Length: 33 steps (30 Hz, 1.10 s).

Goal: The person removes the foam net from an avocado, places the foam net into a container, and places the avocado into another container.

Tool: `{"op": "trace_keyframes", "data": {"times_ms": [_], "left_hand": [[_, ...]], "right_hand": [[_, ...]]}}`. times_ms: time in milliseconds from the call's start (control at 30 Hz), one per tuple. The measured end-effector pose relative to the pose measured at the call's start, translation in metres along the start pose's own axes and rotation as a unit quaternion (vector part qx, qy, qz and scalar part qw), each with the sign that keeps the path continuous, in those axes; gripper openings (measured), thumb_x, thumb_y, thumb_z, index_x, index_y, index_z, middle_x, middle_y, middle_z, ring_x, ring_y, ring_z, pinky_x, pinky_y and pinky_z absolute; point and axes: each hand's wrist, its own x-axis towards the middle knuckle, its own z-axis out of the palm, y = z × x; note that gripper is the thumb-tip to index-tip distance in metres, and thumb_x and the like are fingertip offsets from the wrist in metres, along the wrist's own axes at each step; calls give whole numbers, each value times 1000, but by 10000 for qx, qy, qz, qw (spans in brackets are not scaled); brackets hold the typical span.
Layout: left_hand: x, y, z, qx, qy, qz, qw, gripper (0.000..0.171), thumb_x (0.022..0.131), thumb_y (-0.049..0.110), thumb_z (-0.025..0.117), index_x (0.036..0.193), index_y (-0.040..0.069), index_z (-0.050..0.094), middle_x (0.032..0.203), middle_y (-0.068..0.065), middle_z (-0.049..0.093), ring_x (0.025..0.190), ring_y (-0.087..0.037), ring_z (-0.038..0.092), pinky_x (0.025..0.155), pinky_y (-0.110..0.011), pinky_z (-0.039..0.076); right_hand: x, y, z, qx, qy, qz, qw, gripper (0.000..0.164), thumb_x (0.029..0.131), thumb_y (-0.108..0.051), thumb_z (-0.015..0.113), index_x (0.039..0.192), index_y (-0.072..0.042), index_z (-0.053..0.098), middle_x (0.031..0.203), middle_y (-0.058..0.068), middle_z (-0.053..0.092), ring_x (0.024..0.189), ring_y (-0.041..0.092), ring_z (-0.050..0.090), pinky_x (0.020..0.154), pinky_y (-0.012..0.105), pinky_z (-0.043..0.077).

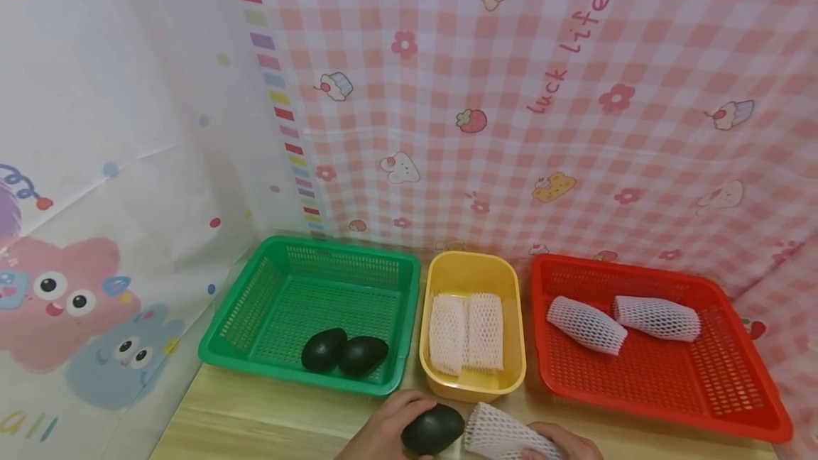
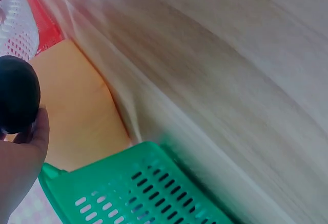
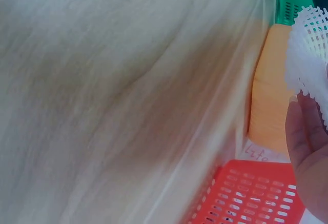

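Observation:
In the head view my left hand [image 1: 388,428] grips a dark avocado [image 1: 433,429] in front of the yellow bin. Facing it, a white foam net sleeve [image 1: 501,434] is held in my right hand [image 1: 569,442], its open end turned toward the avocado's tip. The left wrist view shows the avocado [image 2: 18,95] with fingers and thumb around it. From the right wrist the sleeve [image 3: 310,55] looks spread at its mouth, with fingers [image 3: 302,126] along its side. Two more avocados [image 1: 363,356] lie in the green basket [image 1: 300,373].
The yellow bin [image 1: 473,394] stands in the middle and holds two flat foam sleeves [image 1: 486,332]. At the right, a red basket [image 1: 652,382] contains two sleeved pieces [image 1: 658,318]. A checked cloth [image 1: 447,183] hangs behind the baskets on the wooden table [image 1: 255,417].

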Motion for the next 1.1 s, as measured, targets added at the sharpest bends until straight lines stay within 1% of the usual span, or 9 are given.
{"op": "trace_keyframes", "data": {"times_ms": [100, 167, 333, 500, 667, 767, 867, 967, 1100], "left_hand": [[-1, 1, -5, 317, 169, 221, 9991, 66, 80, 18, 93, 137, 3, 63, 130, -10, 61, 115, -22, 60, 92, -35, 56], [-1, 2, -7, 436, 298, 357, 9980, 69, 78, 18, 94, 138, 4, 62, 130, -11, 62, 114, -23, 61, 91, -36, 57], [0, 8, -15, 533, 538, 460, 9961, 77, 71, 15, 98, 138, 4, 62, 131, -13, 62, 115, -23, 60, 91, -37, 58], [2, 14, -27, 589, 721, 462, 9946, 79, 68, 11, 96, 139, 5, 62, 133, -12, 61, 116, -23, 60, 92, -34, 57], [3, 17, -37, 497, 1022, 299, 9931, 82, 65, 6, 94, 140, 10, 62, 133, -8, 61, 116, -21, 60, 91, -32, 57], [3, 18, -42, 478, 1196, 163, 9915, 82, 65, 5, 94, 140, 14, 62, 134, -4, 61, 117, -20, 59, 90, -33, 57], [2, 18, -46, 568, 1339, 1, 9894, 82, 64, 5, 93, 139, 14, 63, 134, -3, 61, 118, -20, 59, 90, -34, 58], [1, 17, -51, 717, 1456, -232, 9865, 81, 65, 7, 94, 139, 16, 64, 135, -1, 60, 120, -19, 59, 92, -34, 57], [1, 13, -61, 900, 1711, -379, 9804, 80, 66, 6, 94, 140, 16, 65, 134, 0, 59, 121, -19, 59, 94, -34, 57]], "right_hand": [[-1, 0, -2, -36, 17, 100, 9999, 34, 90, -38, 83, 114, -17, 76, 96, -9, 73, 80, -1, 62, 71, 22, 50], [-2, -1, -3, -115, 173, -17, 9998, 31, 89, -37, 83, 113, -17, 76, 96, -11, 73, 80, -2, 62, 70, 22, 50], [-7, 2, -4, -448, 860, -881, 9914, 23, 84, -25, 88, 103, -19, 77, 93, -18, 72, 77, -4, 60, 66, 22, 50], [-8, 7, -9, -617, 1080, -1475, 9812, 21, 82, -19, 89, 98, -24, 76, 90, -22, 69, 76, -6, 58, 63, 20, 48], [-10, 3, -12, -459, 1609, -2035, 9647, 34, 72, -7, 93, 94, -27, 77, 88, -23, 70, 74, -5, 61, 64, 12, 46], [-12, -6, -14, -188, 1734, -1924, 9657, 36, 69, -2, 93, 93, -24, 77, 86, -20, 71, 73, -2, 62, 64, 13, 47], [-14, -18, -18, 64, 1519, -1232, 9807, 27, 75, -6, 91, 94, -20, 78, 84, -15, 72, 74, -1, 61, 65, 18, 49], [-14, -30, -23, 246, 1426, -856, 9858, 22, 78, -8, 90, 94, -17, 78, 83, -10, 72, 72, 1, 61, 64, 22, 50], [-10, -42, -26, 342, 1896, -1255, 9732, 28, 71, 2, 92, 89, -14, 78, 81, -9, 72, 68, 5, 63, 62, 20, 50]]}}
